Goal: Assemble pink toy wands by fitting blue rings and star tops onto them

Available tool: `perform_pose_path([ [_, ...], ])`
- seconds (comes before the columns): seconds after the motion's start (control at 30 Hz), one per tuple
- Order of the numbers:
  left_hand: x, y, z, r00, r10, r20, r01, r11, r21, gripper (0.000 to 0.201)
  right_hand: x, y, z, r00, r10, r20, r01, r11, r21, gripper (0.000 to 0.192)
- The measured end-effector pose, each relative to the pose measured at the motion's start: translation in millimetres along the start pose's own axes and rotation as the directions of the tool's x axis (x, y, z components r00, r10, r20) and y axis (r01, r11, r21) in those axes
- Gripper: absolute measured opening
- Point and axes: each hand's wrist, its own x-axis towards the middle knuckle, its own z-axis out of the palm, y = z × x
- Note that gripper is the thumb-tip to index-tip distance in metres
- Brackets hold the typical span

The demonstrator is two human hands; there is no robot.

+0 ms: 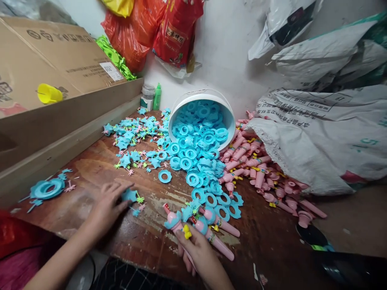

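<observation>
Left hand (106, 204), fingers spread and flat on the worn brown wooden tabletop (272, 237), fingertips touching a small blue star-shaped plastic piece (130, 195). Right hand (198, 251), closed around the handle of a pink plastic toy wand with a blue top (174, 222), apparently with a yellow part at the thumb. Two similar wands lie just beside it. Behind, a tipped white plastic bucket (208, 100) spills blue plastic rings (193, 157); to its right, a heap of pink plastic handles (260, 173) against a white woven sack (317, 137).
</observation>
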Motion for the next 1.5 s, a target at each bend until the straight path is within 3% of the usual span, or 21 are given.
perform_pose_path([
  [0.13, -28, 48, 39.6, 0.984, 0.044, 0.173, -0.003, 0.972, -0.235, 0.038, 0, -3, -6, 0.999, -0.036, 0.005, 0.036, 0.999, -0.021, 0.070],
  [0.27, -43, 86, 68.3, 0.964, 0.072, 0.256, 0.034, 0.921, -0.389, 0.041, -27, -4, -16, 0.998, -0.063, 0.004, 0.063, 0.986, -0.157, 0.059],
  [0.37, -45, 86, 72.6, 0.955, 0.082, 0.285, 0.048, 0.905, -0.422, 0.050, -44, 0, -27, 0.977, -0.212, -0.009, 0.193, 0.908, -0.372, 0.049],
  [0.43, -45, 80, 73.0, 0.953, 0.096, 0.289, 0.037, 0.905, -0.423, 0.051, -48, 5, -31, 0.964, -0.266, -0.010, 0.239, 0.882, -0.407, 0.046],
  [0.8, -43, 70, 75.0, 0.914, 0.156, 0.376, 0.030, 0.895, -0.444, 0.059, -39, 14, -23, 0.973, -0.228, -0.031, 0.185, 0.855, -0.485, 0.047],
  [0.93, -42, 72, 72.1, 0.912, 0.169, 0.374, 0.030, 0.881, -0.472, 0.058, -43, 1, -25, 0.983, -0.181, -0.032, 0.132, 0.818, -0.560, 0.045],
  [1.0, -41, 74, 70.4, 0.909, 0.172, 0.380, 0.034, 0.878, -0.478, 0.057, -47, -19, -21, 0.993, -0.115, -0.040, 0.053, 0.705, -0.707, 0.036],
  [1.1, -40, 76, 68.7, 0.907, 0.168, 0.386, 0.048, 0.870, -0.491, 0.055, -46, -67, -6, 0.997, -0.007, -0.073, -0.064, 0.387, -0.920, 0.024],
  [1.17, -39, 76, 69.5, 0.907, 0.172, 0.385, 0.051, 0.861, -0.506, 0.053, -41, -100, 8, 0.997, 0.045, -0.056, -0.064, 0.197, -0.978, 0.028],
  [1.23, -38, 74, 71.9, 0.908, 0.184, 0.377, 0.045, 0.852, -0.522, 0.053, -35, -124, 21, 0.994, 0.099, -0.034, -0.043, 0.083, -0.996, 0.033],
  [1.3, -39, 72, 73.8, 0.916, 0.177, 0.361, 0.048, 0.843, -0.536, 0.055, -31, -130, 28, 0.992, 0.114, -0.062, -0.064, 0.021, -0.998, 0.034],
  [1.4, -42, 71, 70.1, 0.944, 0.130, 0.303, 0.072, 0.816, -0.574, 0.056, -37, -100, 16, 0.995, -0.014, -0.099, -0.098, 0.077, -0.992, 0.028],
  [1.5, -42, 70, 58.6, 0.944, 0.119, 0.307, 0.118, 0.750, -0.651, 0.058, -52, -38, -21, 0.955, -0.284, -0.083, 0.006, 0.299, -0.954, 0.024],
])
